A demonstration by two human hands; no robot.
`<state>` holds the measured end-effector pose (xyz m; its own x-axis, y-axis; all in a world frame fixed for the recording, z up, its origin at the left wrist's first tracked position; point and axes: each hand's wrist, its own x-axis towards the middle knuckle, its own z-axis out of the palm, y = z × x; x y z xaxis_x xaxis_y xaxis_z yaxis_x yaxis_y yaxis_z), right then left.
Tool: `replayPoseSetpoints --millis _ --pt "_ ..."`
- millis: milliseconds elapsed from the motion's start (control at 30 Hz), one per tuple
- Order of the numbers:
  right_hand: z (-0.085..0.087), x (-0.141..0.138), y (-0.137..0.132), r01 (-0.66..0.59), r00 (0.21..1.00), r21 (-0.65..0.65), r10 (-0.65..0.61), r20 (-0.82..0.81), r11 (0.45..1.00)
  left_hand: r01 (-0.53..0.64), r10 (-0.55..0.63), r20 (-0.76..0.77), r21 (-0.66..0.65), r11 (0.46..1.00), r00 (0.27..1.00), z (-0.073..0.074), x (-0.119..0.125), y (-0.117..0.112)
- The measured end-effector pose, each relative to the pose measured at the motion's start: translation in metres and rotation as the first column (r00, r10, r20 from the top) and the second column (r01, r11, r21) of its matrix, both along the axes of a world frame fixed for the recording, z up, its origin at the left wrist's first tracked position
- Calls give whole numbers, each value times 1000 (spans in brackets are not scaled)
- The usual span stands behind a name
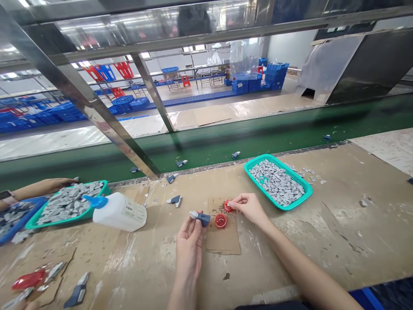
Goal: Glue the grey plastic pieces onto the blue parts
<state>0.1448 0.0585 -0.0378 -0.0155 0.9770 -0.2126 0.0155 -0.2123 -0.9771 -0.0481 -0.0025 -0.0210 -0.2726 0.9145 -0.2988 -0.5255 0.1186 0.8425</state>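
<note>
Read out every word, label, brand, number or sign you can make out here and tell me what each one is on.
None can be read clearly enough to quote.
Label on the white bottle: it carries print, but too small and blurred to read.
I can make out no other lettering.

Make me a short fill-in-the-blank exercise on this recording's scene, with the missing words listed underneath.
1. The person's ____ hand holds a dark blue and grey plastic piece.
2. The small round dish at the person's other hand is the colour ____.
3. The cap of the white plastic bottle is the colour ____.
4. In number, ____ turquoise baskets heaped with grey pieces stand on the worktable.

Missing words: left; red; blue; two.
</note>
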Motion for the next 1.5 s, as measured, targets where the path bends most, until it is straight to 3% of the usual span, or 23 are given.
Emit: replayPoseSetpoints --millis 167,300,400,700,867,1000,1167,1300,1400,1467,1500 --pt "23 6 -12 -25 991 -54 18 -131 998 44 -38 -123 46 998 992 2 21 2" --pt "46 4 -27 -54 979 -13 51 -199 998 71 -48 -220 98 993 974 6 36 2" --pt "53 -1 -34 -77 972 21 80 -221 997 85 -53 -259 114 990 964 8 42 1" --pt "48 -3 -34 -165 962 19 165 -216 986 114 -69 -318 125 986 946 12 45 -2" --pt "46 4 -35 -312 933 -24 301 -196 950 231 -150 -423 146 962 894 12 44 1" --pt "37 10 -34 -380 892 -43 354 -281 924 300 -211 -449 136 944 868 13 44 8" --pt "31 12 -30 -322 914 -24 304 -270 946 384 -301 -472 88 919 829 18 46 17" --pt "40 7 -25 -200 942 19 198 -271 980 452 -375 -436 86 888 818 23 52 28" --pt "52 18 -11 -246 949 82 257 -184 966 495 -383 -470 140 858 795 27 53 44" --pt "57 39 6 -263 964 165 263 20 951 512 -340 -568 172 842 749 27 48 62" --pt "58 52 17 -237 964 210 202 175 948 508 -296 -639 174 844 710 26 43 73"
